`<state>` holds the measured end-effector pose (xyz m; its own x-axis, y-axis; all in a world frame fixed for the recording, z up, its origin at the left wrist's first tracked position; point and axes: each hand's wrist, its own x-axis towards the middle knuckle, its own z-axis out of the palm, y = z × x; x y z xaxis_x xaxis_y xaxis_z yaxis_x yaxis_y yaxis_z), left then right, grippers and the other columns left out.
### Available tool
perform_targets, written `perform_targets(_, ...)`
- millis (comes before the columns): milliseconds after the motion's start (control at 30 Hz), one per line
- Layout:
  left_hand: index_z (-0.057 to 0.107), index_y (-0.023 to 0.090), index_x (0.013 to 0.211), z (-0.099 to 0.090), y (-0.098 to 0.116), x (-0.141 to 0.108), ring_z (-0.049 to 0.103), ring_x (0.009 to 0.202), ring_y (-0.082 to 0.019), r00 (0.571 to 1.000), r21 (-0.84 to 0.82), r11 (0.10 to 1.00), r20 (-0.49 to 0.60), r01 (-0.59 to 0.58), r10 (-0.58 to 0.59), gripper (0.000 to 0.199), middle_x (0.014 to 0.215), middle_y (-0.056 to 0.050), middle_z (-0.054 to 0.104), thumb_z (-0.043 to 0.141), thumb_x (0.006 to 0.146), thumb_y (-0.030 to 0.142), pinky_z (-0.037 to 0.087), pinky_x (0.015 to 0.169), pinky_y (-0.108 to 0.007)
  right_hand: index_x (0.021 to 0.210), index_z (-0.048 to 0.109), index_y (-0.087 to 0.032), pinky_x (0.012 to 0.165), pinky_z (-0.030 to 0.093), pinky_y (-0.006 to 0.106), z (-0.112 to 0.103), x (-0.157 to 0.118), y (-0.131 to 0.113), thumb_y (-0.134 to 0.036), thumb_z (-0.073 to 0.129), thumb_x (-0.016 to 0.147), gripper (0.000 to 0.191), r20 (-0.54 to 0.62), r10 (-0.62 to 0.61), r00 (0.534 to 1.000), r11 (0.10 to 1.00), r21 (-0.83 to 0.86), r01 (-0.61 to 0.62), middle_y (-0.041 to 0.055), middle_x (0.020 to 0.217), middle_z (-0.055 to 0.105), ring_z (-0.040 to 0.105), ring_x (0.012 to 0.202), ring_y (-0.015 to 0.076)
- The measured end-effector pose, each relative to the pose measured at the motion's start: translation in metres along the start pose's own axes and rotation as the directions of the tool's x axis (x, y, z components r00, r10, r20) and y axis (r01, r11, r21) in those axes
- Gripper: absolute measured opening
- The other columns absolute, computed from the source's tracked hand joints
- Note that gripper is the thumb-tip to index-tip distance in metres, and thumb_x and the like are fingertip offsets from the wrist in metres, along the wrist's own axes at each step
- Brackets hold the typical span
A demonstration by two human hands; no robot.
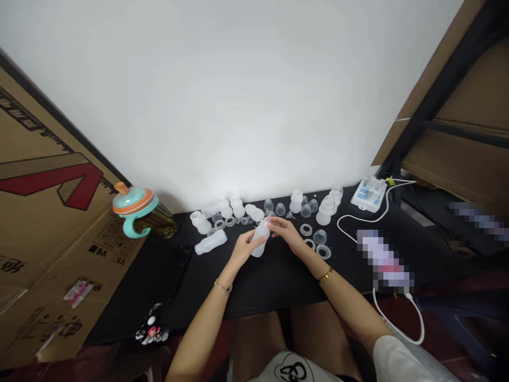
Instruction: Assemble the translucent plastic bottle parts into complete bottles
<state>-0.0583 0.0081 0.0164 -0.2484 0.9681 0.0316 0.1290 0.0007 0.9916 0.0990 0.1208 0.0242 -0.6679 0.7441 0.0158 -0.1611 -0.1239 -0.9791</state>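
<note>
A translucent white baby bottle [259, 241] is held tilted over the black table, its top leaning away from me. My left hand [242, 249] wraps round its body, thumb across the front. The fingers of my right hand [287, 232] are closed at the bottle's top, where a small clear part shows; my fingertips partly hide it. Left of my hands another white bottle [211, 242] lies on its side. On the right lie clear rings [323, 251] and a clear dome cap [319, 236]. Behind my hands stand several white bottles [237, 207] and clear caps [280, 209].
A teal-lidded jug [145, 212] stands at the left beside a large cardboard box [51, 212]. A dark phone-like slab [181, 270] lies left. At the right are a white power strip [369, 194], its cable and a blurred-out item [384, 260]. The white wall [246, 106] bounds the back.
</note>
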Motion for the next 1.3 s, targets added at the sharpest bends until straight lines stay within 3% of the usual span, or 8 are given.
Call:
perform_targets(267,0.077,0.016,0.108,0.003,0.004,-0.004,0.065,0.079,-0.022,0.984,0.318,0.944,-0.118,-0.087,0.13,0.043,0.089,-0.003,0.075,0.075,0.078,0.047,0.048,0.074,-0.028,0.107,0.075,-0.023,0.063,0.05,0.026,0.0,0.001,0.004,-0.044,0.079,0.076,0.038,-0.018,0.002,1.0,1.0,-0.025,-0.002,0.0049,0.105,0.076,0.068,0.091,0.0211)
perform_targets(467,0.075,0.019,0.116,0.003,0.003,-0.006,0.067,0.085,-0.024,0.973,0.391,0.915,-0.152,-0.104,0.175,0.047,0.097,-0.003,0.076,0.076,0.077,0.046,0.049,0.081,-0.031,0.106,0.075,-0.023,0.062,0.05,0.026,0.002,0.0,0.003,-0.045,0.079,0.075,0.038,-0.04,0.021,0.999,0.999,-0.049,-0.023,0.0047,0.103,0.076,0.068,0.09,0.022)
perform_targets(833,0.075,0.013,0.111,0.002,0.004,-0.003,0.068,0.091,-0.025,0.994,0.077,0.993,-0.057,-0.091,0.095,0.046,0.103,-0.008,0.077,0.076,0.08,0.046,0.049,0.08,-0.029,0.105,0.075,-0.022,0.064,0.051,0.024,0.004,-0.004,-0.006,-0.044,0.081,0.073,0.04,-0.028,0.063,0.998,0.997,0.049,-0.062,0.004,0.103,0.073,0.065,0.088,0.018)
perform_targets(1067,0.076,0.009,0.103,0.0,0.001,-0.001,0.059,0.064,-0.015,0.998,-0.085,0.995,0.045,0.045,-0.042,0.053,0.077,-0.005,0.071,0.078,0.076,0.055,0.038,0.059,-0.024,0.108,0.077,-0.025,0.069,0.051,0.026,0.003,-0.005,-0.008,-0.044,0.081,0.074,0.039,0.05,0.1,0.994,0.988,0.111,-0.105,0.005,0.107,0.073,0.064,0.096,0.0205)
perform_targets(1300,0.076,0.009,0.097,0.0,-0.001,0.0,0.055,0.064,-0.014,0.996,-0.123,0.989,0.058,0.08,-0.073,0.053,0.076,-0.006,0.07,0.079,0.073,0.057,0.036,0.059,-0.024,0.102,0.078,-0.022,0.072,0.051,0.027,0.002,-0.004,-0.009,-0.045,0.08,0.076,0.034,0.099,0.1,0.99,0.987,0.116,-0.111,0.0049,0.099,0.072,0.063,0.091,0.0191)
